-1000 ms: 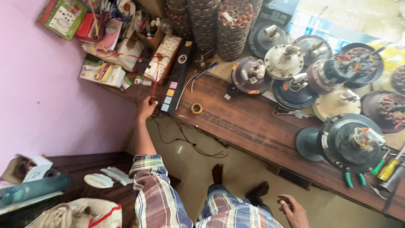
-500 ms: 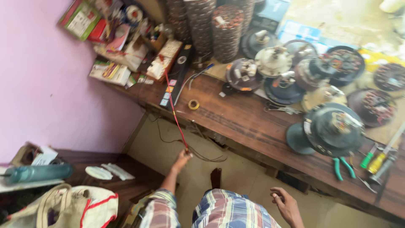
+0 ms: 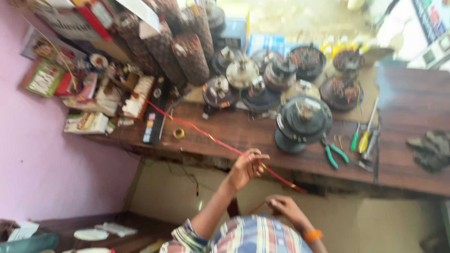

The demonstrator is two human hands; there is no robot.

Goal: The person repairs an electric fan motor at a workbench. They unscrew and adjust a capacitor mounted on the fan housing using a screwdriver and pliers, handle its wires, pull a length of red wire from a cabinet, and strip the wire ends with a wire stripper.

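Observation:
A long red wire point(image 3: 197, 129) runs from the clutter at the back left of the wooden bench point(image 3: 243, 136) down to the right, ending near the bench's front edge. My left hand point(image 3: 246, 166) is raised in front of the bench and pinches this wire near its lower end, pulling it taut. My right hand point(image 3: 286, 208), with an orange band on the wrist, is lower and closer to me, fingers curled. A thin strand seems to lie at its fingertips, but blur hides the grip. My plaid sleeves show at the bottom.
Several round fan motors point(image 3: 302, 119) crowd the bench's middle and back. Green-handled pliers point(image 3: 335, 154) and screwdrivers point(image 3: 363, 138) lie to the right, with a dark rag point(image 3: 433, 150) beyond. A black power strip point(image 3: 157, 117), a yellow tape roll point(image 3: 178, 133) and boxes point(image 3: 86, 122) sit left, by the pink wall point(image 3: 47, 178).
My left hand left the bench top, took the red wire and drew it out toward me and to the right. My right hand rose toward the wire. The view swung right.

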